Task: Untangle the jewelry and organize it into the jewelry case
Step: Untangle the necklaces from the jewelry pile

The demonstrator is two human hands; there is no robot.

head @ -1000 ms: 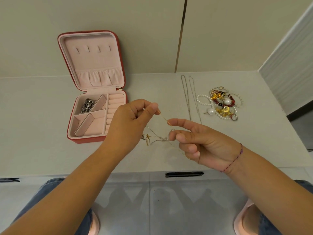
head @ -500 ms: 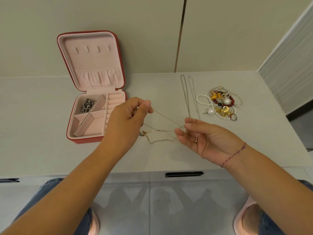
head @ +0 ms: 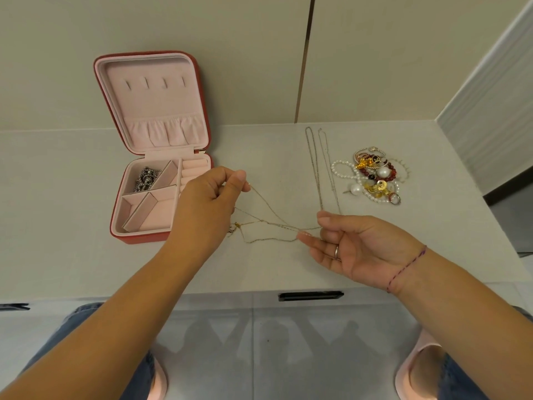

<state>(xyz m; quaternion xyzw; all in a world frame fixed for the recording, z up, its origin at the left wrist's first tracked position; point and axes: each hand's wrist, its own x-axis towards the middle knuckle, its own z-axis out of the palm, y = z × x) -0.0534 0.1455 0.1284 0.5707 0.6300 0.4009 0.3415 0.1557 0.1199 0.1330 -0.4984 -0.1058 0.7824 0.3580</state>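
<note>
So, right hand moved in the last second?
Yes. The right hand shifted right, away from the open red jewelry case, spreading the thin gold chain.

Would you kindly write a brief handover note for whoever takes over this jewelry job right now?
Left hand pinches the thin gold chain; right hand holds its other side at the fingertips.
Open red square jewelry case with pink lining: one dark silver piece in the back-left compartment.
Done: two silver chains laid straight on the white countertop.
Left: finish untangling the gold chain, then the tangled heap of pearls, beads and rings; case everything.
</note>
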